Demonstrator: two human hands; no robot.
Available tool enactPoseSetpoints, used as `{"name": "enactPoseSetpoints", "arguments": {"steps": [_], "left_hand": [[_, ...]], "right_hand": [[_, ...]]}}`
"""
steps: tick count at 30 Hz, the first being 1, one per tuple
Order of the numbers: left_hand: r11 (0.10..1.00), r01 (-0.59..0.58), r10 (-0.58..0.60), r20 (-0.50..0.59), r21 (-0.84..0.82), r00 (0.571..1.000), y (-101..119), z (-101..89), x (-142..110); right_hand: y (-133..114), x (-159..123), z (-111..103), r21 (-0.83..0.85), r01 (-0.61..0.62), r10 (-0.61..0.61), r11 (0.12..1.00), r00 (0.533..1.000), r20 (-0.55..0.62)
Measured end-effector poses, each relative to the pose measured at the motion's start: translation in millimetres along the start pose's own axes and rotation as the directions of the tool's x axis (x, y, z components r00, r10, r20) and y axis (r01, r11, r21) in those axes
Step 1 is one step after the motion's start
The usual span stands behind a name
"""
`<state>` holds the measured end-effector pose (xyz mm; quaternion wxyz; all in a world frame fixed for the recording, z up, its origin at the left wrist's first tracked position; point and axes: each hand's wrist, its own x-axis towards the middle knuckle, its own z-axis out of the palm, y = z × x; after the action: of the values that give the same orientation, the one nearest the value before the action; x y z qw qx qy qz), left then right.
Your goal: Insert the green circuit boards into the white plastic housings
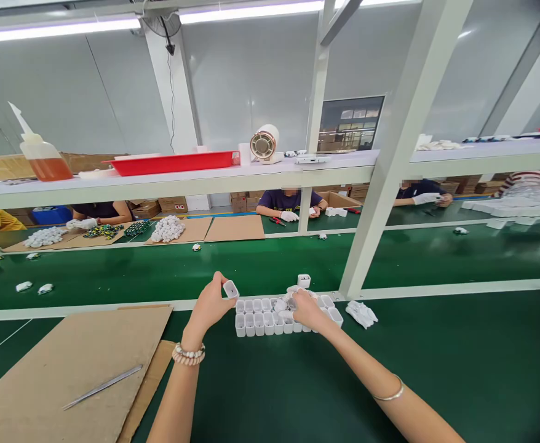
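Note:
My left hand (212,304) pinches a small white plastic box (230,289) by its side, its open end tilted towards me. Two rows of similar white boxes (259,324) stand side by side on the green bench just to the right. Over the right part of these rows, my right hand (305,307) reaches down with its fingers bent together among white pieces (280,304). What those fingers hold is hard to make out. One more white box (304,280) sits behind the rows. A crumpled white glove (362,314) lies to their right.
Metal tweezers (103,387) lie on a cardboard sheet (80,344) at the left. A slanting white post (385,160) rises behind the boxes. Beyond runs a green conveyor belt (159,271) with small white parts; co-workers sit across it. The overhead shelf holds a red tray (175,163).

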<state>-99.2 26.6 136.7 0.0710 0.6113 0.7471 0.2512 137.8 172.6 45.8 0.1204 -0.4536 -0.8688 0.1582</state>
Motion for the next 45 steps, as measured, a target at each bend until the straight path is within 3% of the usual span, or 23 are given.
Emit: {"name": "enactPoseSetpoints", "arguments": {"steps": [6, 8, 11, 15, 20, 26, 30, 34, 36, 39, 42, 45], "left_hand": [[0.929, -0.167, 0.148, -0.083, -0.331, 0.986, 38, -23.5, -29], [0.919, -0.173, 0.159, -0.069, -0.354, 0.985, 47, -27.9, -35], [0.919, -0.165, 0.159, -0.046, -0.357, 0.986, 53, -31.2, -41], [0.922, -0.154, 0.156, -0.023, -0.354, 0.987, 54, -29.8, -41], [0.931, -0.146, 0.156, 0.003, -0.336, 0.988, 55, -27.3, -39], [0.93, -0.189, 0.201, 0.006, -0.315, 0.98, 59, -28.8, -43], [0.897, -0.241, 0.251, -0.022, -0.371, 0.968, 64, -28.9, -49], [0.849, -0.316, 0.322, -0.061, -0.423, 0.945, 69, -30.2, -55], [0.817, -0.329, 0.343, -0.059, -0.474, 0.937, 69, -31.4, -57], [0.697, -0.319, 0.385, -0.041, -0.642, 0.922, 66, -30.7, -57], [0.525, -0.244, 0.375, -0.036, -0.815, 0.926, 64, -22.9, -56], [0.421, -0.131, 0.242, -0.028, -0.898, 0.97, 66, -10.5, -56]], "right_hand": [[4, 4, -32, 0.084, 0.022, -0.014, 0.996, 0.996, -0.09], [15, 17, -48, 0.116, 0.005, 0.006, 0.993, 0.995, -0.095], [38, 41, -64, 0.122, -0.113, 0.12, 0.986, 0.991, -0.052], [64, 61, -70, 0.087, -0.258, 0.253, 0.962, 0.965, 0.065], [71, 63, -79, 0.107, -0.299, 0.282, 0.948, 0.947, 0.152], [55, 43, -109, 0.251, -0.23, 0.205, 0.94, 0.971, 0.121], [29, 21, -121, 0.365, -0.07, 0.068, 0.928, 0.997, 0.019], [-12, -15, -122, 0.47, 0.109, -0.103, 0.876, 0.994, -0.039], [-32, -39, -121, 0.579, 0.258, -0.245, 0.774, 0.964, -0.102], [-51, -75, -120, 0.627, 0.455, -0.351, 0.633, 0.89, -0.292], [-56, -96, -118, 0.505, 0.656, -0.469, 0.561, 0.755, -0.459], [-58, -103, -114, 0.42, 0.783, -0.564, 0.46, 0.622, -0.543]]}}
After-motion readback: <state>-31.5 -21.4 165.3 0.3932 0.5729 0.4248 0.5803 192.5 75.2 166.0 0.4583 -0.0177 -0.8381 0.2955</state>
